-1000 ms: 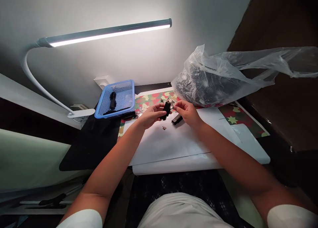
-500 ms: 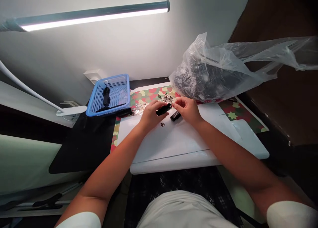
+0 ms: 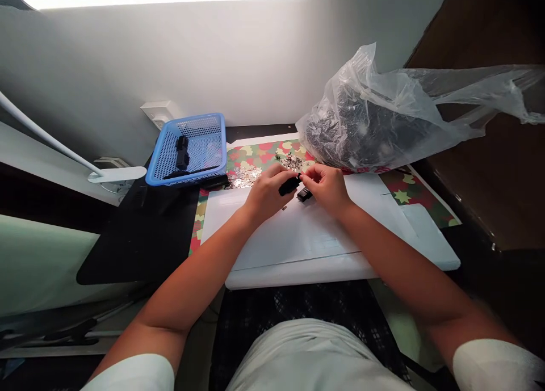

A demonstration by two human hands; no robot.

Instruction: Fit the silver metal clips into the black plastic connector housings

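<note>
We see the left hand (image 3: 268, 195) holding a black plastic connector housing (image 3: 289, 185) in a narrow grip, between thumb and fingers, above a white sheet (image 3: 298, 238). The right hand (image 3: 326, 189) is just beside it, and its fingertips (image 3: 307, 176) pinch narrowly at the housing's end, but the view is small here, so perhaps they hold a tiny part also; we cannot tell. A second black housing (image 3: 304, 194) lies on the sheet just under the right hand. Behind the hands, small silver metal pieces (image 3: 292, 162) are scattered on a camouflage-pattern mat (image 3: 264, 150). To the left stands a blue plastic mesh basket (image 3: 224, 147) with black parts (image 3: 182, 152) inside. To the right, a clear plastic bag (image 3: 366, 118) holds many dark parts.
</note>
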